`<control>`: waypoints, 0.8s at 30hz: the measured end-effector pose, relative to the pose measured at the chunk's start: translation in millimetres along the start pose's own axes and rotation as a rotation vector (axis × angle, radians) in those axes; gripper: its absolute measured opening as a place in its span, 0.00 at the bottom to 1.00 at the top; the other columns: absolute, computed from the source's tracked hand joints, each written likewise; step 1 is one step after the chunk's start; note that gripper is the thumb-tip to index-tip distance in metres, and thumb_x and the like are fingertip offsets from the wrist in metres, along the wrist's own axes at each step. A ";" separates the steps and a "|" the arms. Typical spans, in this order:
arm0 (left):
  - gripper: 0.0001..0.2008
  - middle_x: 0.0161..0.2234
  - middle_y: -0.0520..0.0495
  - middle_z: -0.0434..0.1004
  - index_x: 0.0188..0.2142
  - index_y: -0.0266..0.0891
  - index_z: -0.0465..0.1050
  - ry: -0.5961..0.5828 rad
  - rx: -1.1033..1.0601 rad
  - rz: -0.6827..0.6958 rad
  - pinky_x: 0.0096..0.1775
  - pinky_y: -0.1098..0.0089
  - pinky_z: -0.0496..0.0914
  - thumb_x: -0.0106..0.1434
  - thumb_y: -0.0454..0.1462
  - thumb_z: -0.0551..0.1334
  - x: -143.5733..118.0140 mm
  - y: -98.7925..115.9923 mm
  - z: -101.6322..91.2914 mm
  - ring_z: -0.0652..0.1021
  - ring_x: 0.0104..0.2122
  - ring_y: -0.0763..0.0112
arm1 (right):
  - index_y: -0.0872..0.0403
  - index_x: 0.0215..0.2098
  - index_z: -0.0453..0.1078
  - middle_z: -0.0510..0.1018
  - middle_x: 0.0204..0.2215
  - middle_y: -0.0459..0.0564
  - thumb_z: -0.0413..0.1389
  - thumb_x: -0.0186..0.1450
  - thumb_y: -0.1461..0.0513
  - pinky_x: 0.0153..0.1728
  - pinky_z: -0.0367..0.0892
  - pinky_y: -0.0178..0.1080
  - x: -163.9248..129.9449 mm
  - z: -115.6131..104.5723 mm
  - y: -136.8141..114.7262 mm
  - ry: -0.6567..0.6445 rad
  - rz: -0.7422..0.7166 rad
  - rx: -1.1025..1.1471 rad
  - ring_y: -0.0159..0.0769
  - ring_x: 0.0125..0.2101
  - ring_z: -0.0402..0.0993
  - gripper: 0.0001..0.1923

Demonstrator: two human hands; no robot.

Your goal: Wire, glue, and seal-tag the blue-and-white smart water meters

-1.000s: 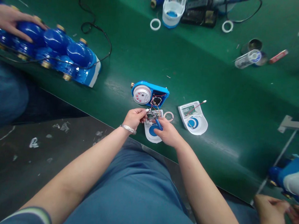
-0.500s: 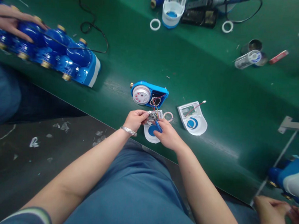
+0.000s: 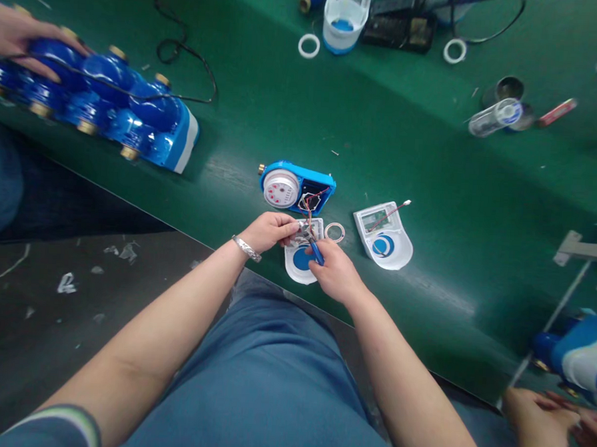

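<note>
My left hand [image 3: 273, 230], with a bracelet at its wrist, is closed in a pinch on thin wires [image 3: 309, 216] above a white cover [image 3: 298, 277] with a blue disc inside. These wires run up to the open blue water meter [image 3: 308, 171], which has a round white dial [image 3: 281, 188] and a brass fitting. My right hand [image 3: 337, 269] grips blue-handled pliers [image 3: 317, 252], their tip at the wires close to my left fingertips. The fingers partly hide the pliers' jaws and the wire ends. Just right of the cover lies a clear ring [image 3: 335, 233].
Another white cover [image 3: 399, 255] with a wire lead lies right. A row of blue meters [image 3: 154, 112] stands left, under a co-worker's hand [image 3: 25, 32]. A solder spool [image 3: 494, 118], white rings [image 3: 308, 46] and a black cable [image 3: 187, 51] lie farther back. Another person's hands [image 3: 543, 423] are lower right.
My left hand has shifted slightly up and its wrist has swung left. My right hand stays at the wires with the pliers. The view has moved a little.
</note>
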State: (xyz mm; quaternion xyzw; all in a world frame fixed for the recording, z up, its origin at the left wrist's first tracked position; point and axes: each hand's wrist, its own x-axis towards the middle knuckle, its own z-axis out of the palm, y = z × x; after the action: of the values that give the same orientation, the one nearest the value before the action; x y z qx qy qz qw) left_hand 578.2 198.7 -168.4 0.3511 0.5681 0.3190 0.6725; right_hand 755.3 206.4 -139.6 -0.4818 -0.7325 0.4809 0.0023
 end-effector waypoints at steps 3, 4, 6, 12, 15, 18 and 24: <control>0.16 0.13 0.55 0.64 0.20 0.33 0.66 -0.022 -0.021 0.020 0.19 0.78 0.56 0.49 0.45 0.62 1.5 -3.2 -2.0 0.63 0.15 0.82 | 0.55 0.31 0.67 0.68 0.31 0.46 0.49 0.50 0.69 0.37 0.60 0.34 -1.3 -2.9 -3.8 -0.039 0.066 0.106 0.31 0.33 0.65 0.11; 0.16 0.13 0.55 0.63 0.20 0.33 0.66 -0.019 -0.047 0.020 0.19 0.77 0.56 0.49 0.45 0.62 1.7 -5.0 -1.9 0.63 0.15 0.82 | 0.55 0.31 0.67 0.68 0.30 0.45 0.49 0.50 0.69 0.35 0.60 0.34 -1.7 -4.1 -5.4 -0.059 0.099 0.148 0.31 0.31 0.65 0.11; 0.16 0.14 0.54 0.64 0.20 0.33 0.67 -0.010 -0.104 0.019 0.19 0.77 0.55 0.47 0.45 0.63 1.9 -8.9 -1.4 0.63 0.15 0.82 | 0.55 0.31 0.67 0.68 0.26 0.43 0.49 0.49 0.69 0.32 0.60 0.32 -2.5 -6.1 -8.4 -0.101 0.161 0.232 0.29 0.27 0.63 0.11; 0.15 0.14 0.52 0.64 0.19 0.33 0.69 -0.012 -0.147 0.041 0.19 0.76 0.54 0.47 0.44 0.64 1.8 -15.2 -2.3 0.63 0.15 0.81 | 0.57 0.31 0.69 0.66 0.19 0.40 0.51 0.48 0.66 0.26 0.56 0.31 -3.6 -7.6 -6.9 -0.181 0.226 0.425 0.26 0.21 0.59 0.11; 0.14 0.14 0.52 0.64 0.19 0.33 0.69 -0.016 -0.149 0.046 0.19 0.75 0.54 0.46 0.44 0.65 2.0 -15.2 -2.7 0.62 0.15 0.81 | 0.57 0.30 0.69 0.68 0.20 0.41 0.52 0.47 0.65 0.26 0.56 0.32 -3.7 -8.4 -4.9 -0.190 0.239 0.515 0.27 0.22 0.60 0.11; 0.14 0.14 0.52 0.65 0.20 0.33 0.70 0.001 -0.181 0.040 0.19 0.76 0.54 0.45 0.44 0.66 1.6 -15.2 -1.3 0.63 0.15 0.81 | 0.57 0.30 0.69 0.69 0.22 0.42 0.53 0.46 0.65 0.26 0.56 0.32 -4.2 -10.3 -6.5 -0.212 0.287 0.628 0.26 0.22 0.60 0.12; 0.15 0.15 0.52 0.66 0.21 0.31 0.70 -0.010 -0.220 0.019 0.19 0.76 0.54 0.44 0.44 0.66 -1.3 -17.2 1.6 0.64 0.16 0.81 | 0.57 0.29 0.69 0.70 0.23 0.43 0.54 0.44 0.64 0.24 0.56 0.32 -5.6 -11.5 -6.5 -0.241 0.322 0.696 0.25 0.21 0.60 0.12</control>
State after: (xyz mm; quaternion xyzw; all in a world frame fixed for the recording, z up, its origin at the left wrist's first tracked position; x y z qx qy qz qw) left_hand 580.1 188.0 -181.8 0.2819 0.5228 0.3841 0.7069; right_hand 759.1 210.1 -126.2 -0.5008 -0.4360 0.7477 0.0040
